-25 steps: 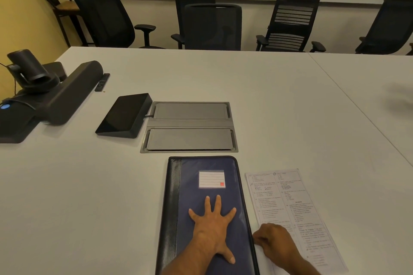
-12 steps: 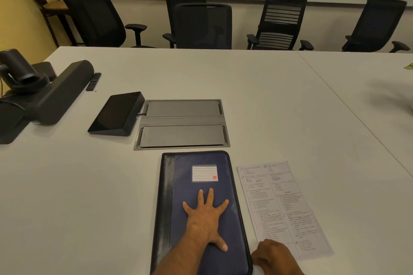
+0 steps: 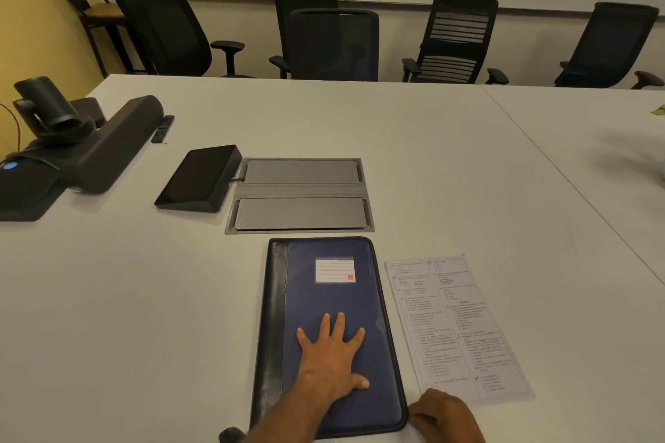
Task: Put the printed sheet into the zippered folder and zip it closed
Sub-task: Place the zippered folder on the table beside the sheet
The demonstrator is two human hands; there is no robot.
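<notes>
A dark blue zippered folder (image 3: 334,302) with a black spine and a white label lies closed on the white table, lengthwise in front of me. My left hand (image 3: 333,356) rests flat on its cover with the fingers spread. The printed sheet (image 3: 455,327) lies flat on the table just right of the folder. My right hand (image 3: 440,414) is at the folder's near right corner with its fingers curled; what they touch is hidden.
A grey double-lid cable box (image 3: 300,196) is set into the table (image 3: 108,316) beyond the folder. A black touch panel (image 3: 199,178), a camera bar (image 3: 72,151) and a remote (image 3: 162,128) sit at the left. Black office chairs (image 3: 334,47) line the far side.
My right hand has slid down off the sheet's lower edge to the folder's near right corner. My left hand stays flat on the cover. The view has shifted slightly.
</notes>
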